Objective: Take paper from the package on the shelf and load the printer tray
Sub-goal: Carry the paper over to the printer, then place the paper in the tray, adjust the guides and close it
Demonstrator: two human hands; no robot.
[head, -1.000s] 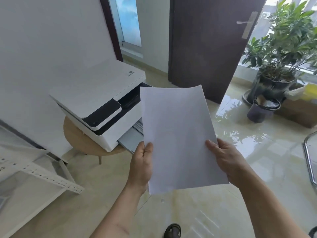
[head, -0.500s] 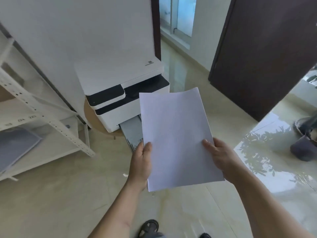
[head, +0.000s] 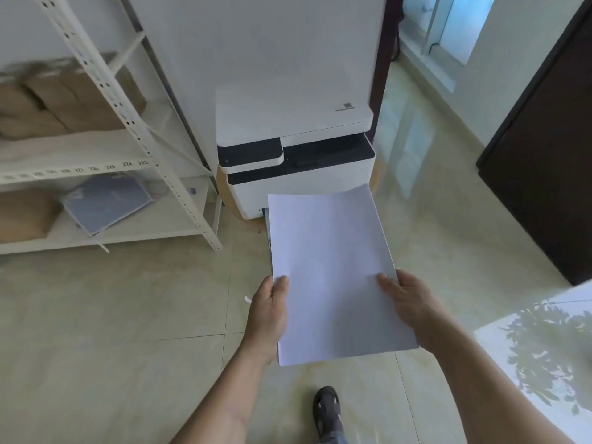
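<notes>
A stack of white paper (head: pixel 333 270) is held flat in front of me by both hands. My left hand (head: pixel 269 318) grips its left edge and my right hand (head: pixel 407 302) grips its right edge. The paper's far end reaches over the front of a white and black printer (head: pixel 294 149), which sits on a low round wooden stool. The pulled-out printer tray (head: pixel 266 225) shows only as a thin sliver at the paper's left edge; the rest is hidden beneath the paper. An open paper package (head: pixel 105 203) lies on the lower shelf at the left.
A white metal shelf rack (head: pixel 134 126) with brown cardboard boxes (head: pixel 67 97) stands to the left of the printer. A dark door (head: pixel 544 174) is at the right. My sandalled foot (head: pixel 326 408) is on the glossy tiled floor below the paper.
My view has swung left and down, so the printer now sits straight ahead. The paper has lowered and moved toward the printer's front, covering the tray.
</notes>
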